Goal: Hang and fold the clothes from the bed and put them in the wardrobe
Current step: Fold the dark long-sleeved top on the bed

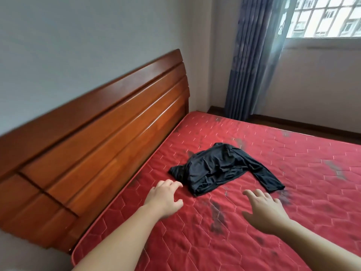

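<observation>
A crumpled black long-sleeved garment [218, 169] lies on the red quilted mattress [273, 222], one sleeve stretched out toward the right. My left hand [166, 198] hovers just short of the garment's left edge, fingers relaxed and slightly curled, holding nothing. My right hand [267, 210] is stretched over the mattress just below the sleeve end, fingers spread and empty. Neither hand touches the cloth. The wardrobe is out of view.
A wooden headboard [109, 137] runs along the bed's left side against a grey wall. Blue curtains [252, 61] hang in the far corner beside a window [328, 16]. Dark floor shows beyond the mattress's far edge. The mattress has dark stains.
</observation>
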The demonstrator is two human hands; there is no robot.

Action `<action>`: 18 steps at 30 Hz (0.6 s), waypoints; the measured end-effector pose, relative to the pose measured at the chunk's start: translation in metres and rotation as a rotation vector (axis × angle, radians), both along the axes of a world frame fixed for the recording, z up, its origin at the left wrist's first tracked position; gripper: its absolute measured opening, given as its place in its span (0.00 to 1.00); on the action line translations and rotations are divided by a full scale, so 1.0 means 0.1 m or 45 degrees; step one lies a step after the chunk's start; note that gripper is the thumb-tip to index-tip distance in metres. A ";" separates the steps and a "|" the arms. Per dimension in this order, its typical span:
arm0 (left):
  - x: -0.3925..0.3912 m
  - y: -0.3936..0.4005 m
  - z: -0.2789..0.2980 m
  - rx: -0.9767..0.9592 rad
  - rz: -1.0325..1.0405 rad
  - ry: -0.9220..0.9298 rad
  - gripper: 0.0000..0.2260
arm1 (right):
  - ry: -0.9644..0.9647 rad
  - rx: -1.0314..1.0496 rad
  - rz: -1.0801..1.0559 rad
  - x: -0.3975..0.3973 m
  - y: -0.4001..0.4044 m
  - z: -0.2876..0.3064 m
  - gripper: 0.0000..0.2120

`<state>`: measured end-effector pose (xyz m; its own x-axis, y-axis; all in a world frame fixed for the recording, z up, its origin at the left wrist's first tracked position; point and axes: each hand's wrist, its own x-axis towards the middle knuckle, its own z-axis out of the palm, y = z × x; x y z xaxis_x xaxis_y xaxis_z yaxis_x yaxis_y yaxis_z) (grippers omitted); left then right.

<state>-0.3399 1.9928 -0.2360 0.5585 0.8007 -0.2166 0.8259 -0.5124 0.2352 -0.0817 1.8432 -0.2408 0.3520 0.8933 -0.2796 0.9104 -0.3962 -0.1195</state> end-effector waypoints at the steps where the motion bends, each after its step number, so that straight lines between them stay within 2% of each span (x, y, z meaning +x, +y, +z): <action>1: 0.08 0.08 -0.08 -0.023 -0.003 0.005 0.22 | 0.009 -0.018 -0.007 0.05 0.06 -0.08 0.28; 4: 0.31 0.33 -0.44 -0.096 -0.002 0.011 0.22 | 0.038 -0.046 -0.029 0.12 0.26 -0.39 0.28; 7: 0.56 0.60 -1.06 -0.187 0.029 -0.001 0.21 | 0.087 -0.116 -0.024 0.07 0.47 -0.90 0.28; 11: 0.88 0.87 -2.29 -0.379 0.151 -0.031 0.22 | 0.142 -0.150 -0.050 0.04 0.90 -1.87 0.23; 13: 0.94 0.93 -2.89 -0.437 0.088 0.067 0.24 | 0.153 -0.201 -0.056 0.03 1.14 -2.41 0.19; 15: 0.94 1.09 -3.47 -0.372 -0.044 0.152 0.26 | 0.150 -0.272 -0.006 0.03 1.39 -2.98 0.18; 18: 1.03 1.64 -4.09 -0.133 -0.192 0.237 0.30 | 0.064 -0.288 0.081 0.14 2.00 -3.75 0.22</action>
<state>-0.2365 2.1570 -0.6447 0.6124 0.6796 -0.4039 0.7762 -0.6138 0.1443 -0.0681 2.0435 -0.6156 0.2776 0.8259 -0.4908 0.9295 -0.3601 -0.0803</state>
